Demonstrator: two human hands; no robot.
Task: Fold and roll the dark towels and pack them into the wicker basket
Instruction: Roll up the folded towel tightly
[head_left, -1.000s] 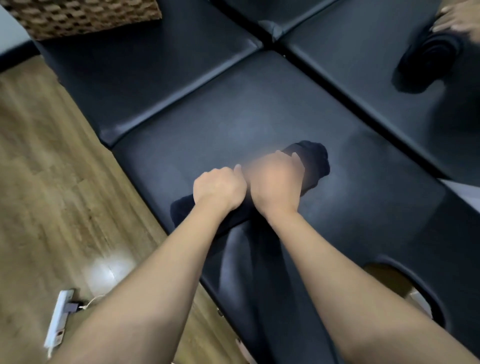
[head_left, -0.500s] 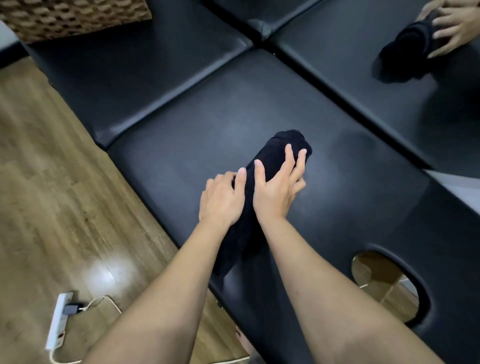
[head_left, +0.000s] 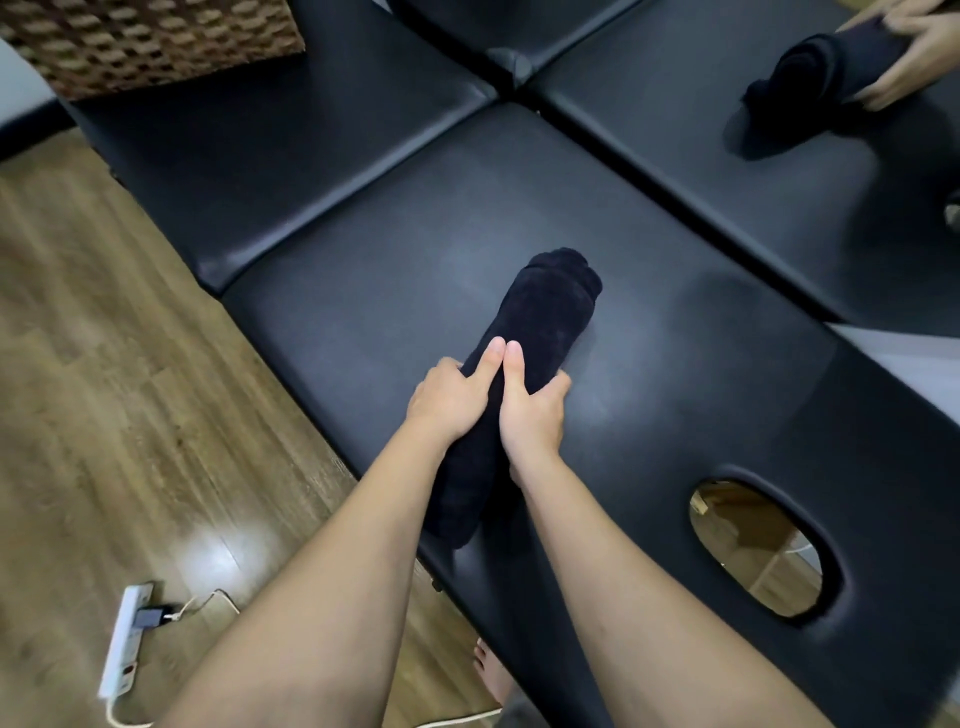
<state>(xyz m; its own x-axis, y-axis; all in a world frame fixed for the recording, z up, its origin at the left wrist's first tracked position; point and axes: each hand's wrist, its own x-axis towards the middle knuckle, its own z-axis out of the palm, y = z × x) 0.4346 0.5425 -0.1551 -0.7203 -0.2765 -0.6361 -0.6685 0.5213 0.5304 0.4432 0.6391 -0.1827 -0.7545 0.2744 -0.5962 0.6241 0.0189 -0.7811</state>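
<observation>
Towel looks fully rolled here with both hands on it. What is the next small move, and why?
Probably lift the rolled towel off the black padded table toward the wicker basket: left hand and right hand both grip it, and no loose flap shows.

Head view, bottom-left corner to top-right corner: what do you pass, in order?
Power strip on the wood floor → left hand → right hand, both gripping the rolled dark towel → another person's hand on a second rolled towel.

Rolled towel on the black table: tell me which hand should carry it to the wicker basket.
Probably the left hand. Both hands grip the rolled towel at its middle, but the wicker basket stands far left, on the left hand's side; the right hand would cross over.
</observation>
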